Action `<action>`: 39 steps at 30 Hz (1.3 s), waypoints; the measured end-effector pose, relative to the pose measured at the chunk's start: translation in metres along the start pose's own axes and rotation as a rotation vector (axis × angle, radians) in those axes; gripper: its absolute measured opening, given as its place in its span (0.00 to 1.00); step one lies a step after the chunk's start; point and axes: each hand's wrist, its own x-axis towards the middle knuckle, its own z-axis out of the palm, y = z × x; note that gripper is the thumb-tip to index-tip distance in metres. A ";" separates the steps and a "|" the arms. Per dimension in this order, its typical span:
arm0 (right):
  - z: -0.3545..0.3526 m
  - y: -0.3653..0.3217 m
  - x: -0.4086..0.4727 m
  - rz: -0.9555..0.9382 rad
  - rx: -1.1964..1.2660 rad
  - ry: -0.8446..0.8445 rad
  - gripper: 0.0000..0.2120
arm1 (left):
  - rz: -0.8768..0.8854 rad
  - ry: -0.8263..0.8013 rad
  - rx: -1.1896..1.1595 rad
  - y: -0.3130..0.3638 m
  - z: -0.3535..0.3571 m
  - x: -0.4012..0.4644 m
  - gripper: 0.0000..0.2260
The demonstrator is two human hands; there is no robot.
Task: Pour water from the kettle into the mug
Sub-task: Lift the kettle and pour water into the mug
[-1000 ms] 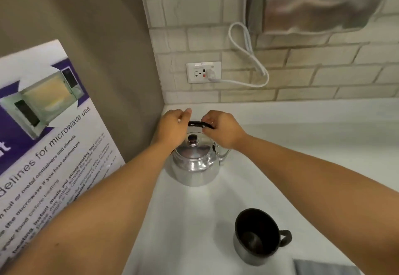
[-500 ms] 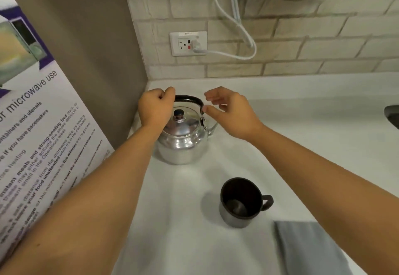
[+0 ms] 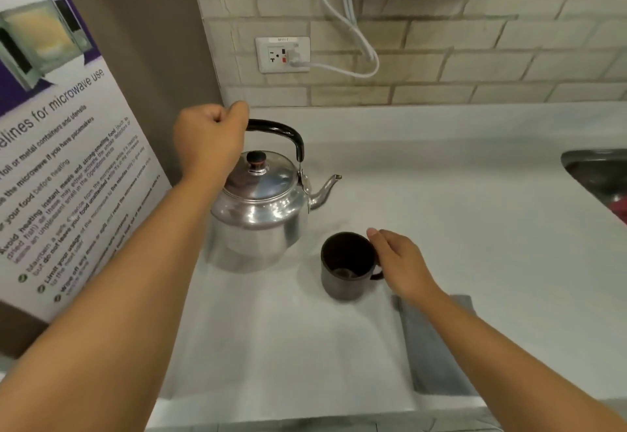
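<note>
A shiny steel kettle (image 3: 258, 211) with a black arched handle and a black lid knob is near the left of the white counter (image 3: 441, 201), spout pointing right. My left hand (image 3: 210, 139) is closed around the left end of that handle. A dark mug (image 3: 346, 267) stands just right of the kettle's base, looking empty inside. My right hand (image 3: 400, 263) rests against the mug's right side at its handle, fingers curled along the rim; a full grip cannot be made out.
A grey folded cloth (image 3: 437, 343) lies right of the mug near the counter's front edge. A poster (image 3: 57, 146) leans on the left. A wall socket (image 3: 283, 55) with a white cable sits on the brick wall. A sink (image 3: 600, 177) edge shows at far right.
My right hand left the kettle handle and came down to the mug's right side. My left hand stays gripped on the handle, and the kettle now appears closer to the mug.
</note>
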 end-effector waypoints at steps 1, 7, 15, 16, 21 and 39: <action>0.003 0.002 -0.001 0.005 0.023 -0.002 0.22 | 0.007 -0.007 0.013 0.000 -0.003 -0.005 0.19; 0.010 0.005 -0.002 -0.028 0.075 0.082 0.23 | 0.049 -0.057 0.050 0.005 -0.017 -0.033 0.18; 0.009 0.009 -0.001 -0.063 0.077 0.221 0.24 | 0.130 -0.102 0.214 0.030 -0.025 -0.048 0.15; 0.009 0.009 -0.001 -0.069 0.072 0.221 0.25 | 0.152 -0.103 0.235 0.033 -0.026 -0.050 0.15; 0.006 0.011 0.001 -0.084 0.059 0.173 0.24 | 0.237 -0.116 0.306 0.046 -0.026 -0.051 0.14; 0.003 0.016 0.006 -0.105 0.044 0.113 0.25 | 0.403 -0.203 0.466 0.084 -0.018 -0.046 0.13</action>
